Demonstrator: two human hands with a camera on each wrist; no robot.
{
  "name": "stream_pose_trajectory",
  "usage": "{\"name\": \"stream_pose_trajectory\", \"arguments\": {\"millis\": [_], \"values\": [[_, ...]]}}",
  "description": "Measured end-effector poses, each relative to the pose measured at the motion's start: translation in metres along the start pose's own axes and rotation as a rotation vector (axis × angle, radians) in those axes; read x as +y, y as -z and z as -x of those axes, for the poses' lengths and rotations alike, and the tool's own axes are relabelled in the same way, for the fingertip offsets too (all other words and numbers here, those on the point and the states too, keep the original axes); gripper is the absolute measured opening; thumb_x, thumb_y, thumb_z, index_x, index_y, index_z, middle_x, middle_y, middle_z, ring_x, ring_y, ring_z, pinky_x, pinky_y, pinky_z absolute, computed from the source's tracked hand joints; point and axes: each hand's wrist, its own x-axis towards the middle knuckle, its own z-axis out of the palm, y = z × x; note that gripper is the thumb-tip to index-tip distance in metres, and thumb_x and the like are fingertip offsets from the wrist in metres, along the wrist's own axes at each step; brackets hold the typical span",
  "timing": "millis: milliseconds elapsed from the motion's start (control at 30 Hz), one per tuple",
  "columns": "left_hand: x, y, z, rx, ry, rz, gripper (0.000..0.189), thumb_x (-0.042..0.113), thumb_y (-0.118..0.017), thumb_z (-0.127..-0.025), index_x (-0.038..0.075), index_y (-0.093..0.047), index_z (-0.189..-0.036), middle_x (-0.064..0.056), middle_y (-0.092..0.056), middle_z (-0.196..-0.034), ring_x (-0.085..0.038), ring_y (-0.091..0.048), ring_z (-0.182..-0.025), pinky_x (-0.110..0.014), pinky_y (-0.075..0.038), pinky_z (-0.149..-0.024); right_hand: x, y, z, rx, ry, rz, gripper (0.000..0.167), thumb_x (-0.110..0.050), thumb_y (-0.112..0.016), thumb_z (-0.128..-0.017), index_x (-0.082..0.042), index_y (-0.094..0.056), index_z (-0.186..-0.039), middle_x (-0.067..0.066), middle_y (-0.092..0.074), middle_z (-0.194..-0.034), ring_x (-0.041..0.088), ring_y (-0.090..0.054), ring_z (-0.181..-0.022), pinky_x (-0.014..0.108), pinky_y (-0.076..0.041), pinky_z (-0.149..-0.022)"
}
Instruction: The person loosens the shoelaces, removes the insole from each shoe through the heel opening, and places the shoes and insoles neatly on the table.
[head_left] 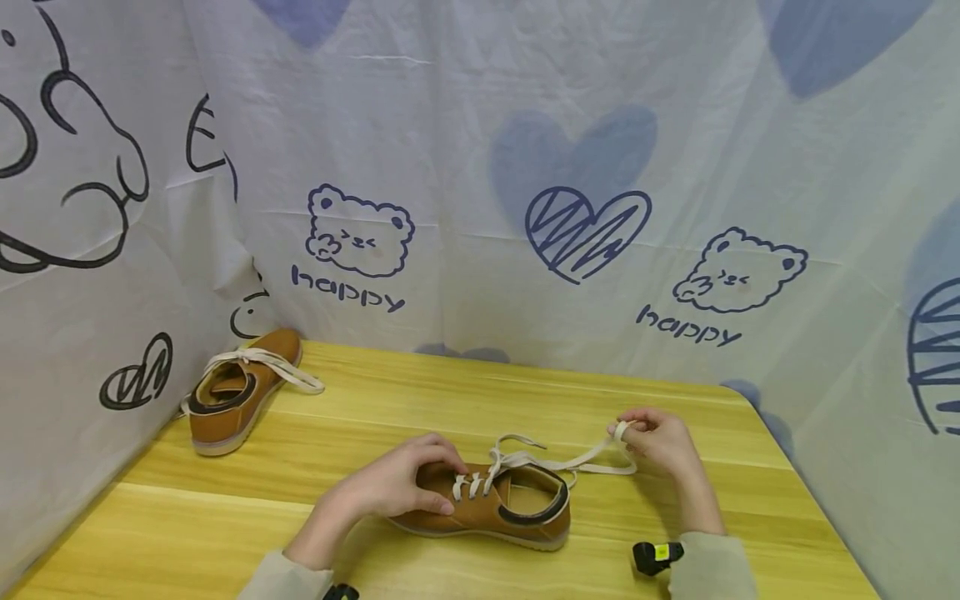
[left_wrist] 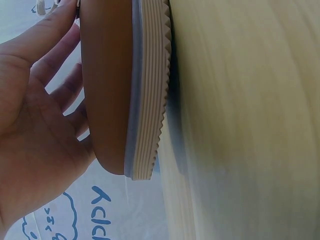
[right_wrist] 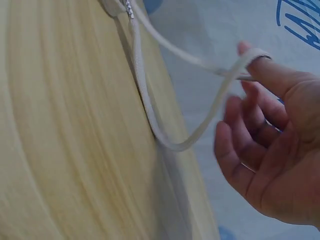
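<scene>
A brown shoe (head_left: 498, 518) with off-white laces stands on the table, its toe to the left and its dark-collared heel to the right. My left hand (head_left: 393, 482) grips it over the toe, thumb on the near side and fingers across the top and far side. In the left wrist view the brown toe (left_wrist: 107, 95) and its ridged pale sole show beside the palm. To the right of the shoe, my right hand (head_left: 662, 443) pinches a shoelace (head_left: 588, 461) between thumb and fingers. From that pinch the lace (right_wrist: 146, 102) hangs in a loop in the right wrist view.
A second brown shoe (head_left: 225, 417) stands at the table's back left, its off-white laces lying across it in loops. Behind the yellow wooden table (head_left: 420, 392) hangs a white printed curtain (head_left: 465, 208), with another at the left side. The table's right edge slopes down past my right hand.
</scene>
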Motion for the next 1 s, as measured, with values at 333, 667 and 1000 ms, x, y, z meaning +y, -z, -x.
{"name": "stream_pose_trajectory", "arguments": {"millis": [333,667,1000], "values": [[0.001,0.000,0.000,0.001,-0.004,-0.007,0.038,0.030,-0.085,-0.088,0.024,-0.071,-0.123,0.008,-0.060,-0.128,-0.021,-0.055,-0.124,-0.045,-0.045,-0.112,-0.010,-0.003,0.003,-0.096,0.144,0.054,0.043,-0.004,-0.074,-0.094,0.007,-0.062,-0.134,0.019,-0.075,-0.110,0.018,-0.070,-0.090,0.023,-0.054,-0.069],[0.002,0.000,0.000,0.004,-0.003,-0.014,0.038,0.030,-0.085,-0.088,0.024,-0.071,-0.122,0.008,-0.059,-0.128,-0.021,-0.055,-0.124,-0.047,-0.045,-0.112,-0.050,-0.036,0.011,-0.216,0.305,-0.078,0.031,-0.020,-0.074,-0.098,-0.001,-0.071,-0.123,0.016,-0.073,-0.107,0.029,-0.071,-0.091,0.037,-0.061,-0.079],[0.002,0.001,0.000,0.002,-0.003,-0.007,0.037,0.032,-0.085,-0.088,0.025,-0.072,-0.122,0.007,-0.060,-0.128,-0.022,-0.055,-0.125,-0.047,-0.044,-0.112,-0.073,-0.066,0.022,-0.535,0.477,-0.002,0.024,-0.019,-0.080,-0.093,-0.010,-0.076,-0.114,0.007,-0.074,-0.109,0.023,-0.070,-0.094,0.030,-0.059,-0.077]]}}
